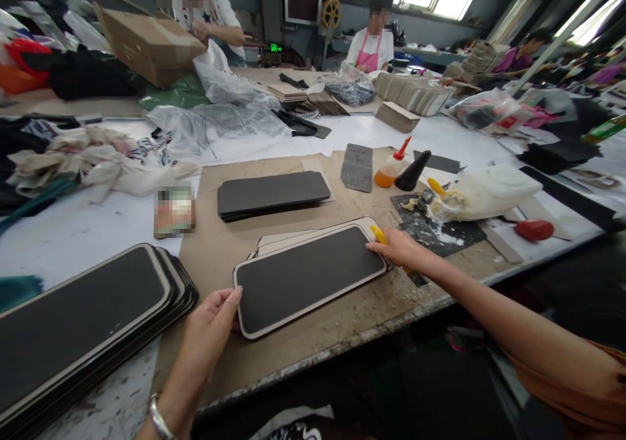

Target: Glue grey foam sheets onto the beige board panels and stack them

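From where I stand, the panel [308,280] lies straight between the two hands, near the worktop's [430,141] front edge, its long axis running roughly along that edge. The left hand [212,316] pinches its left end, thumb on top; the right hand [398,248] grips the far right corner, with a yellow handle [377,234], perhaps a brush's, tucked in the fingers. Both sit equally close, at opposite ends. Pale boards [281,241] show just behind the panel.
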Demonstrator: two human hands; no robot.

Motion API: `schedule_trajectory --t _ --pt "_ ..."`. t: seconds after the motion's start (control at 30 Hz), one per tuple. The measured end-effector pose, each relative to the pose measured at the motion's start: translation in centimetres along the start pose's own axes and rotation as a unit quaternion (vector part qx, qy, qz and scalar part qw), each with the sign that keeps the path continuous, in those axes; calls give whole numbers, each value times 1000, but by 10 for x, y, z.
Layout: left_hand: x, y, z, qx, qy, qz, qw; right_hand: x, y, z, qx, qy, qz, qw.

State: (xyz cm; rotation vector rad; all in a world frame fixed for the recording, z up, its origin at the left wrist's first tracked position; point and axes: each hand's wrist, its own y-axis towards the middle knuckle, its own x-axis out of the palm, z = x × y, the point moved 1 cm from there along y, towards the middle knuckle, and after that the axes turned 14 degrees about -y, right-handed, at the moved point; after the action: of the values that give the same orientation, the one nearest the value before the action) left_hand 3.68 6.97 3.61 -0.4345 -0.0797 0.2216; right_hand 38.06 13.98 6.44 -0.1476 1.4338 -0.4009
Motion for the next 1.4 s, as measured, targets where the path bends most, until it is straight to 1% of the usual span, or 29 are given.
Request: schedule_trajectory --t 0.07,0.1,0.17,0.23,0.3,0.33,0.5,0.6,0.73,0.87,1.0,1.23,1.4 --pt "4 -3 3 -46 -69 -32 996 0 -4 0 6 72 -27 997" --pt "5 -5 5 -57 -90 -43 993 0 -6 -1 3 122 -45 991" --pt "6 -7 7 -66 -114 -48 990 2 -11 -1 -4 232 -78 970" --pt "5 -8 8 -72 -131 -49 987 4 -15 0 -13 327 -98 940" --pt "3 -9 8 -84 -149 -51 984 5 -17 1 -22 375 -113 920" --pt "2 -9 8 -91 -159 -54 982 7 -18 1 -25 382 -117 916" --pt "0 -7 6 -113 -202 -81 969 16 -15 4 -33 357 -123 926" --pt "-1 -4 5 -116 -208 -75 968 24 -9 8 -45 342 -118 931" --pt "-1 -3 5 -115 -209 -62 969 29 -4 10 -40 327 -120 936" --pt "0 -6 5 -131 -204 -65 968 26 -8 7 -41 323 -107 940" --pt "1 -7 8 -147 -183 -48 971 23 -8 4 -36 302 -110 946" --pt "2 -6 11 -160 -154 -33 975 29 -2 4 -40 277 -88 956" --pt "3 -6 12 -168 -143 -19 975 18 -7 0 -28 244 -82 966"
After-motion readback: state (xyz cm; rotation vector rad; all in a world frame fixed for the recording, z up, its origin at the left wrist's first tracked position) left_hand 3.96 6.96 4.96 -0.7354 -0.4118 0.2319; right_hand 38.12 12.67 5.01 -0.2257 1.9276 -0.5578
